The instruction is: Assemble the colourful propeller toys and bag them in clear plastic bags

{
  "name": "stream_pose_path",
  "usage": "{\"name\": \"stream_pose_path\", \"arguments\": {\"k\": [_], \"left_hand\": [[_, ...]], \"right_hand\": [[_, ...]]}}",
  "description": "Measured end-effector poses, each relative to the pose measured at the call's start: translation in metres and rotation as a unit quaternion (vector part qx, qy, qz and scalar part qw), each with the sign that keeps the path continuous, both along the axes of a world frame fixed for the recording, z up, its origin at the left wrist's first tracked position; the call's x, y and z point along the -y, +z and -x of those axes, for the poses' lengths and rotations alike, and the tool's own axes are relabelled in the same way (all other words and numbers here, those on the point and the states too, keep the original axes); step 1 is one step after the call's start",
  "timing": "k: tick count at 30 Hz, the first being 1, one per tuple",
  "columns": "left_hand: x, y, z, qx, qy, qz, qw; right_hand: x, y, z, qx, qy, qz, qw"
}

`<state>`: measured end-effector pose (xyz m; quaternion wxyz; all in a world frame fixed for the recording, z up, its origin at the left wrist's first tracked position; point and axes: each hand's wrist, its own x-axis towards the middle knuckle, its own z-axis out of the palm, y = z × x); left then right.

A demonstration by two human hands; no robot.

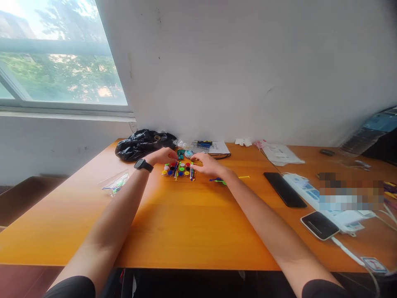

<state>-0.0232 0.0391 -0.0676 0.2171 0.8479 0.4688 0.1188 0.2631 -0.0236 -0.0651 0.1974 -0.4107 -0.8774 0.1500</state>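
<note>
Small round discs [181, 169] in red, yellow, white, black, green and blue lie in two groups on the table. Thin coloured plastic sticks [176, 170] stand or lie among them. My left hand [164, 155], with a black watch [143, 165] on its wrist, is bent over the left group. Its fingers are drawn together, and whatever they pinch is too small to make out. At the right group's edge is my right hand [207, 163], thumb and fingers apart around its near side. Under my right wrist lie blue and green plastic pieces [218, 180].
A black plastic bag [141, 145] sits behind my left hand. Left of my forearm lies a clear bag of coloured pieces [116, 184]. Screwdrivers [204, 144] rest on paper at the back. To the right are a black phone [283, 189], a power strip [302, 188] and cables.
</note>
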Motion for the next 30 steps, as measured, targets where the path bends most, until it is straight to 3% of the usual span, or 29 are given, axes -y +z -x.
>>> {"name": "stream_pose_path", "arguments": {"k": [3, 5, 10, 17, 22, 26, 30], "left_hand": [[-0.001, 0.002, -0.005, -0.011, 0.011, -0.041, 0.999], [0.001, 0.006, -0.008, -0.013, 0.004, -0.053, 0.999], [0.010, 0.010, -0.024, 0.001, -0.040, -0.072, 0.997], [0.022, -0.001, -0.056, -0.009, -0.099, -0.069, 0.993], [0.022, -0.002, -0.054, -0.006, -0.106, -0.076, 0.991], [0.019, -0.002, -0.052, 0.034, -0.090, -0.091, 0.991], [0.027, 0.001, -0.069, 0.139, -0.093, -0.121, 0.979]], "right_hand": [[-0.006, 0.017, -0.026, 0.081, -0.135, 0.055, 0.986], [-0.008, 0.019, -0.039, 0.126, -0.178, 0.088, 0.972], [-0.011, 0.008, -0.045, 0.126, -0.152, 0.156, 0.968], [-0.014, -0.002, -0.036, 0.087, -0.117, 0.119, 0.982], [-0.016, -0.004, -0.039, 0.070, -0.108, 0.124, 0.984], [-0.017, 0.000, -0.038, 0.019, -0.122, 0.103, 0.987], [-0.019, 0.005, -0.032, -0.055, -0.121, 0.124, 0.983]]}}
